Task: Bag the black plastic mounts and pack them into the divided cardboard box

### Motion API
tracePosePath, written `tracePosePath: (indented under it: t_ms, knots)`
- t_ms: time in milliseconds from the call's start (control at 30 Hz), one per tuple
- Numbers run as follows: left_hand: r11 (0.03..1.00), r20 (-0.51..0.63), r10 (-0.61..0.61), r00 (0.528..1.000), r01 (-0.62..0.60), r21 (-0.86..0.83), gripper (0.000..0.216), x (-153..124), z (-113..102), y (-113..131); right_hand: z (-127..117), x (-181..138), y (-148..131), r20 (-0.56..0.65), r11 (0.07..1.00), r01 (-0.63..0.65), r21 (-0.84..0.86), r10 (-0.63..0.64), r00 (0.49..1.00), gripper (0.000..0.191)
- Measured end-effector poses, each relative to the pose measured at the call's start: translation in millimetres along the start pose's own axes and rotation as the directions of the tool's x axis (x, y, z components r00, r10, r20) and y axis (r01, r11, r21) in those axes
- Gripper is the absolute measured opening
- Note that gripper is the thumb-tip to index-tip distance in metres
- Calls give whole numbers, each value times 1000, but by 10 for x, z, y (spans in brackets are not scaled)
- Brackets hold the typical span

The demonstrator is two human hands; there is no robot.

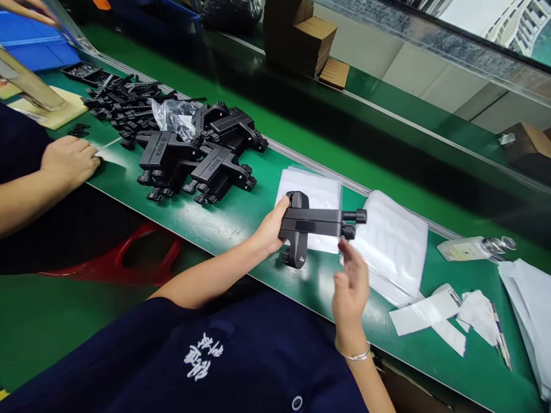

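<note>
My left hand (272,228) is closed around one end of a black plastic clamp mount (318,221) with a T-shaped body. Two ridged black knobs (354,217) stick out of the mount's right end. My right hand (352,281) is raised just below those knobs, fingers apart and holding nothing; whether a fingertip touches a knob I cannot tell. Beneath the mount lies a stack of clear plastic bags (329,189). Another pile of whitish plastic bags (394,241) is just to the right. Several similar mounts (219,166) with BOSCH lettering are stacked to the left.
At the left, a co-worker's hand (71,160) rests by the green bench's edge, near a heap of black parts (129,103). A clear bottle (467,248), paper strips (426,312) and white sheets (527,310) lie right. Cardboard (316,40) stands behind; a red stool (142,258) is below.
</note>
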State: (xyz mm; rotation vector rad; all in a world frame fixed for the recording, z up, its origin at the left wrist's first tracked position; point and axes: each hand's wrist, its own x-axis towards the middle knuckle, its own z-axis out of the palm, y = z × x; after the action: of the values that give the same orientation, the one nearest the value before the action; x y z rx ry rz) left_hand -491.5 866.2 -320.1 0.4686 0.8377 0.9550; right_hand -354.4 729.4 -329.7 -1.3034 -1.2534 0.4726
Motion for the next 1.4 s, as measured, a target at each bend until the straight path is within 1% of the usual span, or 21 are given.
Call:
tracePosePath:
  t_ms: [67,133,200,267,333,433,500,567,733,800,833,900,933,1000,1033,1067,1133,1200,1267,1333,1400]
  knots:
    - [979,135,96,986,-118,168,54,-56,-5,-43,-45,89,24,-59,922,-239,306,268,962,55]
    - [929,329,143,933,-242,281,62,-116,-5,-52,-73,156,91,-39,778,-398,486,475,879,46]
    - [900,538,97,837,-305,312,72,-171,-2,-24,-73,185,187,-56,675,-463,575,597,800,33]
    - [878,678,5,735,-328,349,82,-217,6,24,-43,177,285,-55,625,-482,614,643,764,34]
    - [817,716,-53,696,-382,432,87,-242,29,68,6,143,361,-19,617,-515,596,652,758,41]
    - [697,662,-23,749,-463,548,71,-223,108,107,86,60,417,28,678,-565,470,628,778,48]
    - [661,608,6,794,-459,593,45,-181,182,128,129,-8,430,42,739,-566,366,595,803,52]
    - [646,569,11,822,-440,624,32,-137,256,157,161,-75,439,55,771,-559,306,572,818,54]
    - [598,569,-16,822,-448,665,31,-158,328,249,187,-128,435,60,761,-557,332,573,818,50]
    - [589,610,-26,792,-481,650,41,-232,279,276,151,-96,414,64,727,-561,397,587,807,52]
    - [579,649,-39,759,-513,634,54,-276,236,283,117,-78,400,48,705,-548,451,593,803,52]
    - [546,742,-64,668,-599,586,84,-359,120,283,18,-52,367,-38,690,-466,554,580,814,48]
    - [529,785,-72,615,-644,553,91,-392,54,275,-42,-46,349,-96,699,-407,588,560,823,49]
    - [518,841,-68,536,-702,489,86,-430,-76,249,-165,-42,306,-182,745,-313,588,500,847,58]
    - [534,852,-56,520,-706,466,81,-435,-133,233,-220,-39,280,-192,773,-295,562,469,862,63]
    - [566,849,-44,526,-687,455,78,-433,-179,215,-268,-32,253,-185,797,-289,531,442,878,69]
    - [681,800,-52,598,-564,467,84,-410,-238,180,-335,0,196,-130,825,-309,474,412,902,78]
    - [840,714,-100,693,-326,434,101,-374,-255,140,-364,53,144,-34,821,-358,445,415,909,80]
    - [940,612,-189,768,-38,338,108,-338,-252,92,-360,113,106,37,799,-415,435,445,895,64]
    - [953,511,-286,811,184,242,95,-310,-253,38,-337,164,86,41,783,-453,427,484,874,44]
    - [936,435,-352,829,302,182,79,-295,-269,-9,-308,195,78,23,772,-478,419,517,856,37]
